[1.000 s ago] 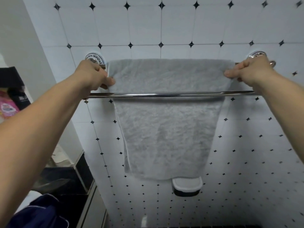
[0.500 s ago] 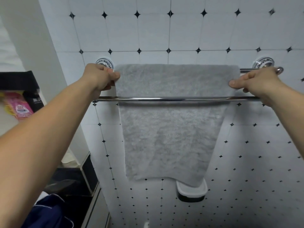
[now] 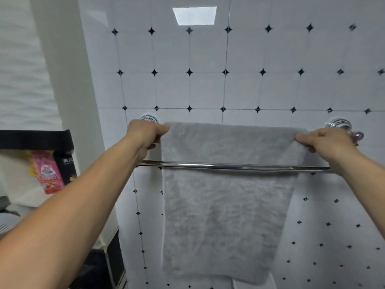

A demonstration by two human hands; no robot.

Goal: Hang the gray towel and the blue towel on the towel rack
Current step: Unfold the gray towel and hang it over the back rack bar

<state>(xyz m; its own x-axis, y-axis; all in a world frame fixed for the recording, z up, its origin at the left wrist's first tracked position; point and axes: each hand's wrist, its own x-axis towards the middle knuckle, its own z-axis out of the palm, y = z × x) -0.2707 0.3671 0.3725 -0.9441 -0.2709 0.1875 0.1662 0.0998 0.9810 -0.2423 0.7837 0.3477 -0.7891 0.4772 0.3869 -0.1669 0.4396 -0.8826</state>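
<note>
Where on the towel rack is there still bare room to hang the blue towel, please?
The front bar is bare from hand to hand. The rear bar is crowded: the gray towel spans it between the left hand and right hand.

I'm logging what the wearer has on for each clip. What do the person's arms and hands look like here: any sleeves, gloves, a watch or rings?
Both arms are bare as far as the picture shows: no sleeve reaches either forearm. The left hand and the right hand are ungloved. No watch, bracelet or band shows at either wrist, and no ring shows on the visible fingers, though some are curled out of sight.
</note>
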